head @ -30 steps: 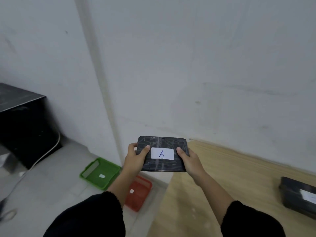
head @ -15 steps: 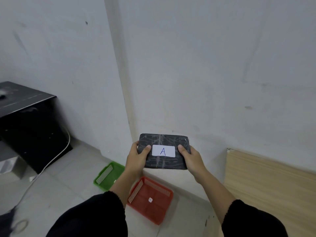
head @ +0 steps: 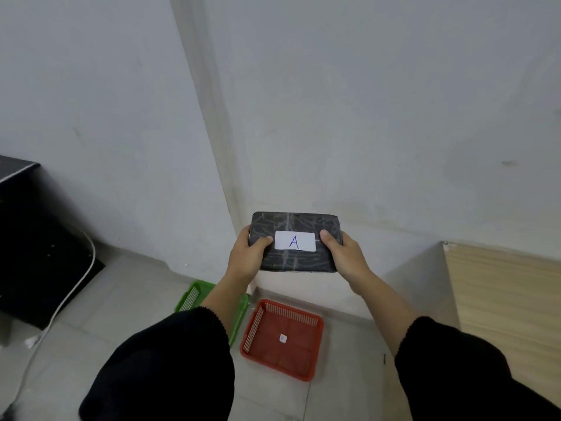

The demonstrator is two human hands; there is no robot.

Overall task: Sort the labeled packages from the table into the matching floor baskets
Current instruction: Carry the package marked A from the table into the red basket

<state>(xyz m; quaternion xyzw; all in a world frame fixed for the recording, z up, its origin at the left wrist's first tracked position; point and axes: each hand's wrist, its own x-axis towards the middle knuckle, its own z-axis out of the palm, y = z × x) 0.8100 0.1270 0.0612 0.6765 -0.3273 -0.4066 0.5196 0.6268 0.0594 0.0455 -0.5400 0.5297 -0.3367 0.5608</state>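
Observation:
A black wrapped package (head: 294, 223) with a white label reading "A" is held up in front of me, level, above the floor. My left hand (head: 247, 258) grips its left end and my right hand (head: 346, 256) grips its right end, thumbs on top. Below it on the floor sits a red basket (head: 306, 369) with a small white tag on its bottom. A green basket (head: 194, 296) lies just left of the red one, mostly hidden behind my left forearm.
The wooden table (head: 504, 299) edge is at the right. A black cabinet (head: 36, 253) stands at the left with a white cable (head: 65, 302) trailing across the grey tiled floor. A white wall corner rises behind the baskets.
My view has swung left, away from the table; the table's other package has left the frame. The red basket now lies almost under the held package. Both hands keep their grip.

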